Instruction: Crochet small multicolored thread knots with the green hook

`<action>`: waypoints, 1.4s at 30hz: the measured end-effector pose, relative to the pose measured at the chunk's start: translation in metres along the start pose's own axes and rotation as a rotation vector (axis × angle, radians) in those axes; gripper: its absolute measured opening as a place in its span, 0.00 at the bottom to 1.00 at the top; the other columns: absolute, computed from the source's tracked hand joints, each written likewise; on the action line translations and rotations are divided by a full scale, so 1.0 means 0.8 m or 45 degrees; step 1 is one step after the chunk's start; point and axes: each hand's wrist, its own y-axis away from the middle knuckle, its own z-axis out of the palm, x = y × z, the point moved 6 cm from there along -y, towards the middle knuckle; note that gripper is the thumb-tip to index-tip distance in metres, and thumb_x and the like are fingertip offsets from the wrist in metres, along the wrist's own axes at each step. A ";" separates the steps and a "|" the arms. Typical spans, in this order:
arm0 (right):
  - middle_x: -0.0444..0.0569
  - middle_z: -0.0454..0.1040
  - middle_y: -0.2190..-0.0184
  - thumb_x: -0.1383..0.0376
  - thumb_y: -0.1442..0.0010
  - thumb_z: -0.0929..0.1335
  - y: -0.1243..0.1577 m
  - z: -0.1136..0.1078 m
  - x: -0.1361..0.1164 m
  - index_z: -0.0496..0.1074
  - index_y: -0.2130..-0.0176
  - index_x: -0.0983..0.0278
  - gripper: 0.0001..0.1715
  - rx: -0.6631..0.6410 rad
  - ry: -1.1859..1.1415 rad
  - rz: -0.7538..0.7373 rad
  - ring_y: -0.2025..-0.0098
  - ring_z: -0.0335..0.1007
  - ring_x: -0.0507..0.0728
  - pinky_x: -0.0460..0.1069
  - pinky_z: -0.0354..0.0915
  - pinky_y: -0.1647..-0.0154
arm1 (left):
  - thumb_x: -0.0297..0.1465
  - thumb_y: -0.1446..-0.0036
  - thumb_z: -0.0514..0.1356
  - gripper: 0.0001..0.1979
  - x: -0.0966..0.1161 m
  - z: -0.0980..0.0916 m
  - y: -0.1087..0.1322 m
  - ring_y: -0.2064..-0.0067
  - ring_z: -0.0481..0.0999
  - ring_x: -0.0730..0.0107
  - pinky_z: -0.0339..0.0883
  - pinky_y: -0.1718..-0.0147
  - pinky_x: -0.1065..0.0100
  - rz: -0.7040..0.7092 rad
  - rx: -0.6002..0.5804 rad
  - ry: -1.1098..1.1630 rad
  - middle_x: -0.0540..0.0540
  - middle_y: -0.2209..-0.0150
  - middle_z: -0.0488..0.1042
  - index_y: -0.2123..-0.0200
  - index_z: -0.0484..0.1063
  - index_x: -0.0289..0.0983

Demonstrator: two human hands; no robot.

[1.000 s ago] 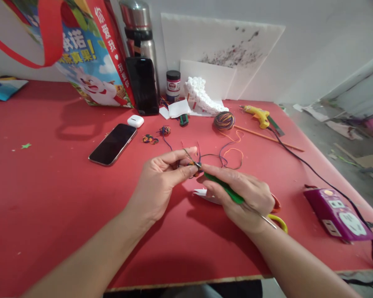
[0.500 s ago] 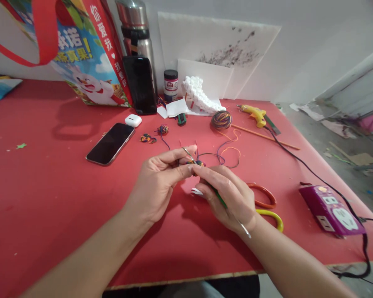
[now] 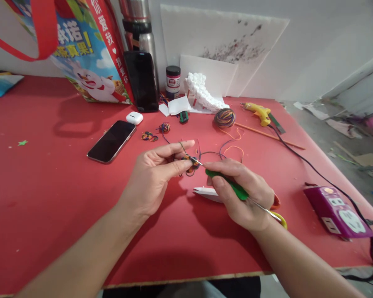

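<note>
My left hand (image 3: 155, 176) pinches a small multicoloured crochet piece (image 3: 193, 164) between thumb and fingers, its index finger stretched out with yarn over it. My right hand (image 3: 244, 192) is closed round the green grip of a crochet hook (image 3: 240, 191). The hook's metal tip reaches the crochet piece, and its other metal end sticks out over the wrist. Beneath the right hand lie scissors (image 3: 207, 193), partly hidden, with one orange and one yellow handle. Loose yarn strands run from the work toward a striped yarn ball (image 3: 224, 118).
A phone (image 3: 112, 141), an earbud case (image 3: 134, 118) and a small yarn bundle (image 3: 164, 127) lie left of centre. Farther back are a gift bag (image 3: 90, 54), a steel flask (image 3: 146, 43) and a paint jar (image 3: 173, 82). A glue gun (image 3: 257, 112) and a purple power strip (image 3: 337, 211) are right.
My right hand has moved right and slightly down, drawing the hook back from the left fingers. More of the crochet piece and the green grip now shows. The view has shifted slightly.
</note>
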 end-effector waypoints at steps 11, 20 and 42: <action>0.46 0.81 0.69 0.74 0.31 0.69 0.002 -0.001 0.000 0.80 0.48 0.60 0.16 0.008 0.002 0.079 0.72 0.76 0.53 0.48 0.74 0.70 | 0.25 0.53 0.75 0.15 0.002 -0.004 0.000 0.68 0.79 0.73 0.73 0.66 0.69 0.088 0.002 -0.118 0.50 0.69 0.78 0.59 0.90 0.42; 0.46 0.80 0.69 0.76 0.32 0.69 0.002 -0.005 -0.003 0.80 0.48 0.61 0.18 0.028 -0.074 0.091 0.70 0.76 0.53 0.49 0.73 0.69 | 0.24 0.50 0.75 0.15 0.016 -0.001 0.005 0.66 0.79 0.69 0.76 0.64 0.67 0.209 -0.040 -0.243 0.48 0.67 0.81 0.58 0.90 0.43; 0.46 0.83 0.68 0.72 0.30 0.70 0.003 -0.018 0.005 0.85 0.53 0.58 0.14 -0.023 -0.237 0.315 0.73 0.74 0.51 0.48 0.69 0.73 | 0.19 0.46 0.66 0.18 0.029 0.005 0.005 0.65 0.76 0.72 0.77 0.64 0.71 0.282 -0.286 -0.395 0.48 0.67 0.77 0.60 0.90 0.46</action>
